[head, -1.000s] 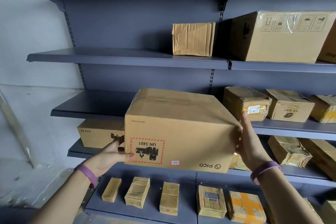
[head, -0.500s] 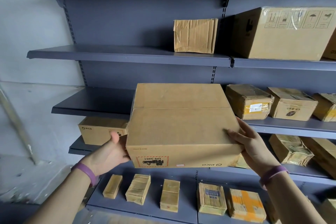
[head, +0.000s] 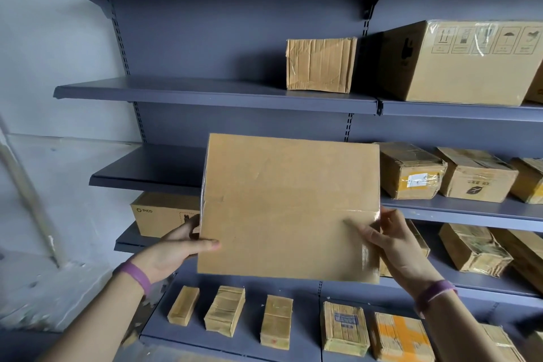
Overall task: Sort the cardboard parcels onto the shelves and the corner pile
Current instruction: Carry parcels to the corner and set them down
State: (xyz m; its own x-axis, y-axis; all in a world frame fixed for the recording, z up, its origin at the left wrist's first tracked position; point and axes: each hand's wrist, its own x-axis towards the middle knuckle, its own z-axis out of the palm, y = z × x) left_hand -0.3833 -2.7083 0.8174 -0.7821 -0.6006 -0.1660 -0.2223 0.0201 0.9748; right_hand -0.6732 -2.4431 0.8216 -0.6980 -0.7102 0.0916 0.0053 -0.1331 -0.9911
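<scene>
Left hand (head: 176, 247) and right hand (head: 395, 241) each clamp a side edge of the large parcel (head: 289, 209). It is held tipped, just in front of the middle shelf (head: 147, 173). Looks stiff, bulky and light, with slick tape. Best gripped at the edges.

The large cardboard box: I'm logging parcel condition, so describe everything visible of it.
The large cardboard box is plain brown card, one broad face toward the camera, with a seam across its middle under clear tape that glints near the right edge. No print shows on this face. It is held in the air before the grey shelves. The left hand grips its lower left edge, thumb on the face; the right hand grips the lower right edge.
</scene>
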